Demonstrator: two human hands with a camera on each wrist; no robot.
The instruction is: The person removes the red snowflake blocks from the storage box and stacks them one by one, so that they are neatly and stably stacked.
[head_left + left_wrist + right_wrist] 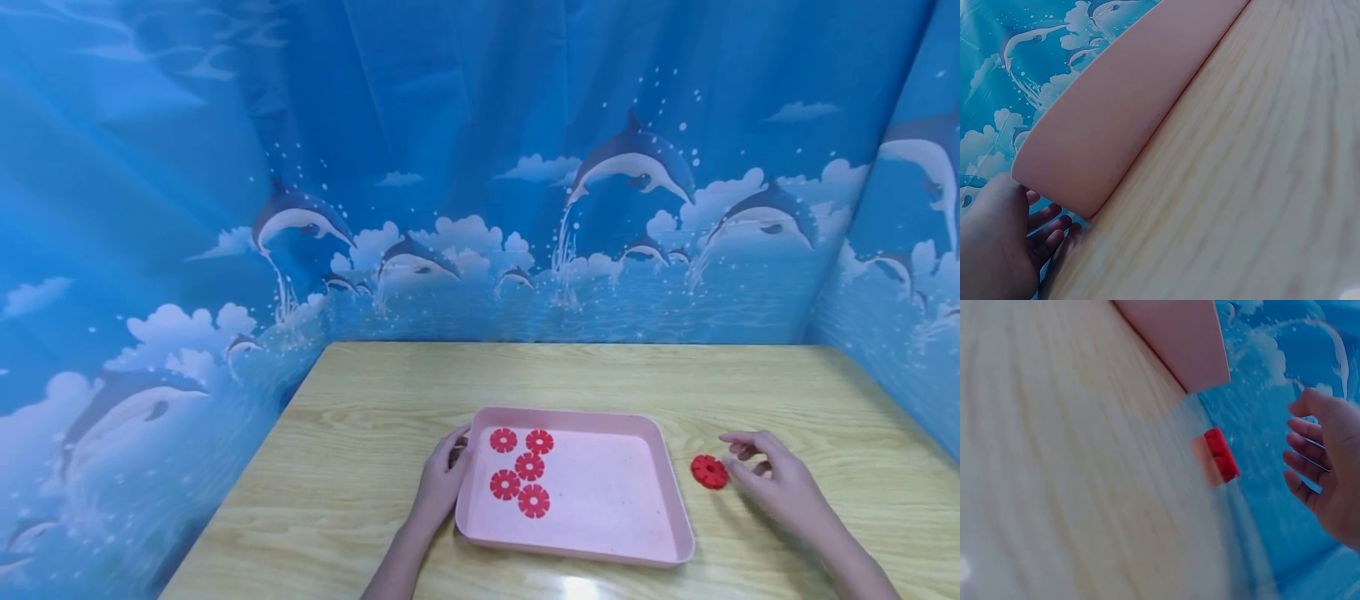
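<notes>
A shallow pink tray (pixel 600 542) lies on the table, with several flat red notched discs (pixel 529 467) in its left half. My left hand (pixel 441 479) holds the tray's left wall; in the left wrist view that hand (pixel 1000 240) is at the tray's corner, fingers bent along the outside and thumb tip hidden. Right of the tray sits another red notched disc piece (pixel 709 472), looking thick like a small stack. Beside it my right hand (pixel 776 479) hovers with relaxed fingers and nothing in them; the right wrist view shows a gap between the hand (pixel 1335 462) and the red piece (pixel 1222 456).
The wood-grain table (pixel 360 400) reaches back to a blue curtain (pixel 480 125) printed with dolphins. The same cloth hangs along the left and right sides. Bare tabletop shows behind the tray and on both sides of it.
</notes>
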